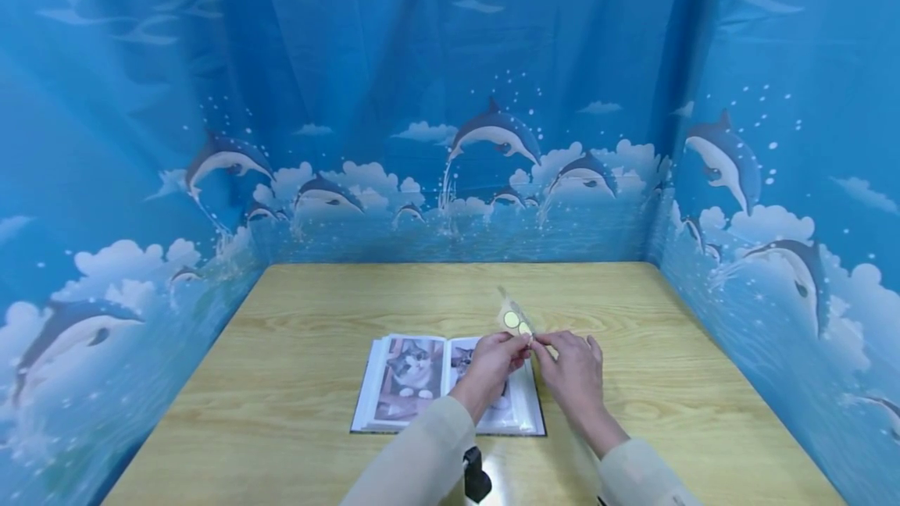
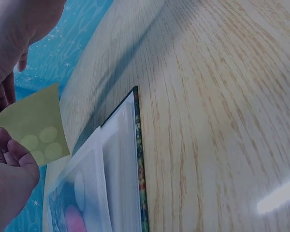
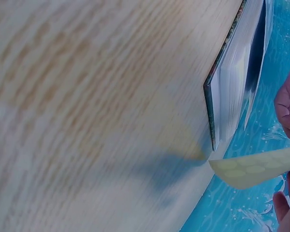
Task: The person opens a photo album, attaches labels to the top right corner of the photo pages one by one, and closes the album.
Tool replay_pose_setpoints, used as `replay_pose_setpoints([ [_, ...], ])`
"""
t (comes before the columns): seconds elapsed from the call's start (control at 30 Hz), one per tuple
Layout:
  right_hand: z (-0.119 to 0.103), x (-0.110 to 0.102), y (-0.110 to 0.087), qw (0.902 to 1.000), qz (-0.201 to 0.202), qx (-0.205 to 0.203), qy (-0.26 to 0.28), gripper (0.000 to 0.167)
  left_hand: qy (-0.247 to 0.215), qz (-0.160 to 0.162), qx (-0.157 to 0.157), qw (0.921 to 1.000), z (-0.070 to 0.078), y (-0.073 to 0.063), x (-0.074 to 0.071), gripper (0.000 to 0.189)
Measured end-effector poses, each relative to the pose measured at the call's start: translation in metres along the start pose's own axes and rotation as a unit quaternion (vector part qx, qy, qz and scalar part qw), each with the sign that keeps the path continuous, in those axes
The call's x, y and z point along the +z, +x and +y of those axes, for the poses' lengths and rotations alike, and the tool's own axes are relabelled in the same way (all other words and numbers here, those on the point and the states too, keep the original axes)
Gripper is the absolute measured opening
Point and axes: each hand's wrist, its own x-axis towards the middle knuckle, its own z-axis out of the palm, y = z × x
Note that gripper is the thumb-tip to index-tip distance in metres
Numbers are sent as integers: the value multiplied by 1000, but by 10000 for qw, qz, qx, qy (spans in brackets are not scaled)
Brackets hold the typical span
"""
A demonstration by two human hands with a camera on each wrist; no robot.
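Observation:
Above the right side of an open photo album (image 1: 380,381), my two hands meet at a small yellowish sheet of round stickers (image 1: 511,319). My left hand (image 1: 488,369) pinches the sheet's near edge and covers part of the right-hand photo. From the other side, my right hand (image 1: 575,381) pinches the same edge with thumb and fingers. In the left wrist view, several pale round stickers show on the sheet (image 2: 38,125), and the left fingers (image 2: 17,154) curl against it. The right wrist view shows the sheet (image 3: 251,169) bent, its exact contact with the fingertips partly cut off.
The album lies flat on a wood-grain table (image 1: 295,318), with cat photos (image 1: 413,373) in clear sleeves. A small black object (image 1: 476,475) appears by the left sleeve. Blue curtains (image 1: 450,61) printed with dolphins surround the table's back and sides.

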Motion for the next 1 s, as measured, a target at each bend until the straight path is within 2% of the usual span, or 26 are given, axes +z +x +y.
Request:
replay_pose_setpoints([
  [0.23,-1,-1,0,9998,-127,156,55,21,49,-193,78,9998,0,-4,0,15],
  [0.47,-1,-1,0,9992,-179,342,134,21,506,-127,31,9986,-1,-3,-2,18],
  [1.0,-2,1,-1,9993,-88,371,32,18,855,-12,130,9963,-1,-5,-2,19],
])
